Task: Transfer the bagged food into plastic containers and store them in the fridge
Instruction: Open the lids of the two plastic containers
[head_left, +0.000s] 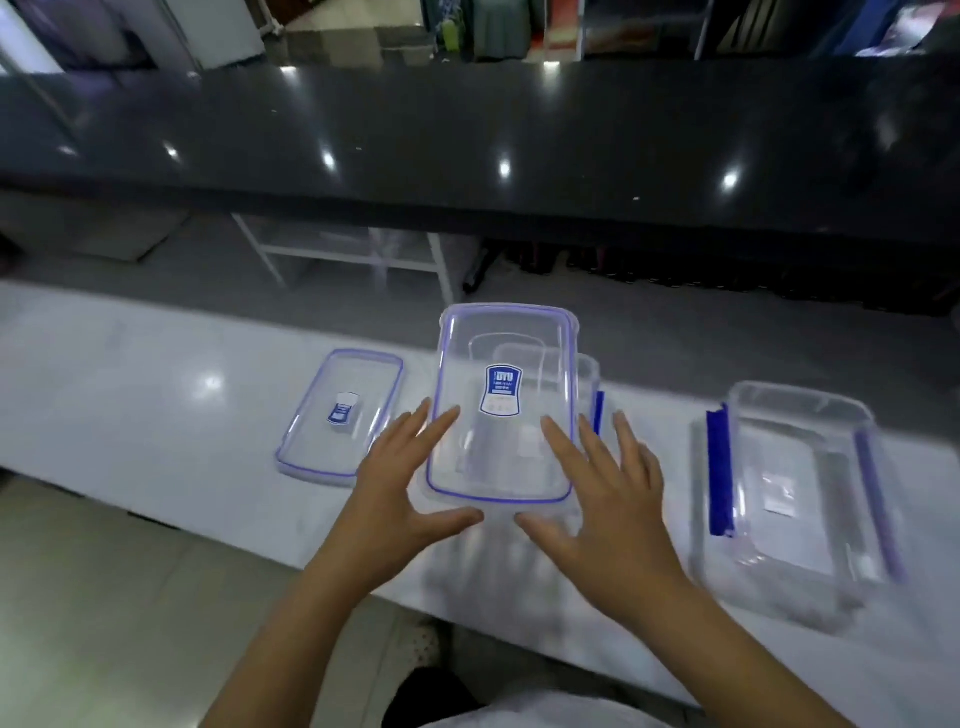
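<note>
White glossy counter (130, 415), dark shiny counter (467, 130) further back. Left hand (400, 483) and right hand (597, 493), fingers spread wide, flank the lidded container (498, 415).

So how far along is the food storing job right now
Early. Done: one lid lies off on the white counter, and an open container sits at the right. In hand: both hands, left and right, hold the lidded container's lid. Left: no bagged food in view, nothing filled or in a fridge.

A glossy black counter (467, 130) reflects ceiling lights above a white table (130, 405).
</note>
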